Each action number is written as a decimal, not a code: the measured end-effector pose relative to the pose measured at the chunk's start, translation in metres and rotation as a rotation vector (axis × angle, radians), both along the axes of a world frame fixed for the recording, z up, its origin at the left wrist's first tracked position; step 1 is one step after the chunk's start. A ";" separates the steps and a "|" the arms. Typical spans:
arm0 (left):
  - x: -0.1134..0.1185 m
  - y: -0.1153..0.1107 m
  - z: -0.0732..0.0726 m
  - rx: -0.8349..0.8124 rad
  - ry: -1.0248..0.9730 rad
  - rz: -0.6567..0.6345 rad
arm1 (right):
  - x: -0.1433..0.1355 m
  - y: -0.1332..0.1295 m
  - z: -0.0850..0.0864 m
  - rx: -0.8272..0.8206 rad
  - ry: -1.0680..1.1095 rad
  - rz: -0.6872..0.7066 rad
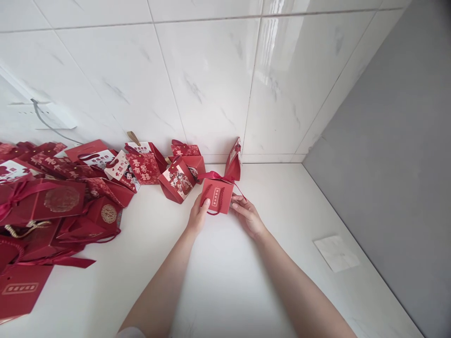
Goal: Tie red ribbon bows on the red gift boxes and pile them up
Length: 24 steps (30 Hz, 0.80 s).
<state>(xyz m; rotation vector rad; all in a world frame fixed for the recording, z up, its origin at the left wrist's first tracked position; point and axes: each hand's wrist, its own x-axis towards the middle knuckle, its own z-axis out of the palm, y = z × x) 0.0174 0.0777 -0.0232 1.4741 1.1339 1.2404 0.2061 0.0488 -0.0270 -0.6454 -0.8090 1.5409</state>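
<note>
A small red gift box point(219, 199) with gold lettering, a red cord handle and a red ribbon bow point(220, 176) on top is between my two hands. My left hand point(198, 213) grips its left side, thumb on the front. At the right edge, my right hand point(248, 216) has its fingers bent against the box, and a ribbon tail runs down to them. Just behind stands a narrow red box point(234, 160) against the wall. To the left, a red box with a printed picture point(178, 180) leans on its side.
A large pile of red gift boxes and bags point(45, 202) covers the left of the white table point(218, 281). A white tiled wall point(207, 84) closes the back, a grey panel point(398, 141) the right. A flat white square point(336, 253) lies at right; a grey cable point(49, 123) hangs at left.
</note>
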 end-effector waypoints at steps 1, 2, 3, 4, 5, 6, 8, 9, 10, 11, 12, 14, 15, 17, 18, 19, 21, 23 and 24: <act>0.000 0.000 -0.001 -0.002 0.006 0.005 | 0.000 0.000 0.000 0.000 0.003 0.001; 0.000 0.000 -0.001 -0.005 0.012 0.008 | 0.000 0.000 0.000 0.000 0.005 0.001; 0.000 0.000 -0.001 -0.007 0.017 0.010 | 0.000 0.000 0.000 -0.001 0.008 0.001; 0.000 0.000 -0.001 -0.010 0.020 0.012 | 0.000 0.000 0.000 -0.002 0.008 0.000; 0.000 0.000 -0.001 -0.012 0.020 0.014 | 0.000 0.000 0.000 -0.004 0.007 0.000; 0.000 0.000 -0.001 -0.014 0.016 0.014 | 0.000 0.000 0.000 -0.006 0.005 0.000; 0.000 -0.001 0.001 -0.016 0.005 0.012 | 0.000 0.000 0.001 -0.006 0.003 0.000; 0.000 -0.001 0.002 -0.015 0.000 0.011 | 0.000 0.000 0.001 -0.006 0.003 0.000; 0.001 -0.001 0.002 -0.012 -0.006 0.011 | 0.000 -0.001 0.001 -0.005 0.003 -0.002; 0.001 -0.002 0.003 -0.010 -0.011 0.012 | 0.000 -0.001 0.002 -0.006 0.002 -0.004; 0.001 -0.002 0.004 -0.011 -0.016 0.015 | 0.000 -0.001 0.002 -0.007 0.000 -0.006; 0.002 -0.003 0.004 -0.015 -0.024 0.021 | 0.000 -0.001 0.003 -0.013 -0.006 -0.009; 0.002 -0.003 0.005 -0.018 -0.030 0.023 | 0.000 -0.001 0.003 -0.014 -0.008 -0.007; 0.002 -0.003 0.006 -0.023 -0.054 0.024 | 0.000 -0.001 0.002 -0.012 -0.002 -0.008; 0.002 -0.002 0.006 -0.037 -0.089 0.017 | 0.000 -0.001 0.001 -0.013 0.009 -0.015; 0.002 -0.002 0.007 -0.070 -0.149 0.002 | 0.000 -0.001 0.001 -0.016 0.025 -0.026; 0.000 -0.002 0.008 -0.189 -0.338 -0.031 | 0.000 -0.002 0.000 -0.024 0.049 -0.046; -0.002 -0.001 0.009 -0.342 -0.538 -0.088 | -0.001 -0.004 0.001 -0.006 0.041 -0.016; -0.003 -0.001 0.008 -0.412 -0.606 -0.127 | -0.001 -0.005 0.002 0.016 0.022 0.018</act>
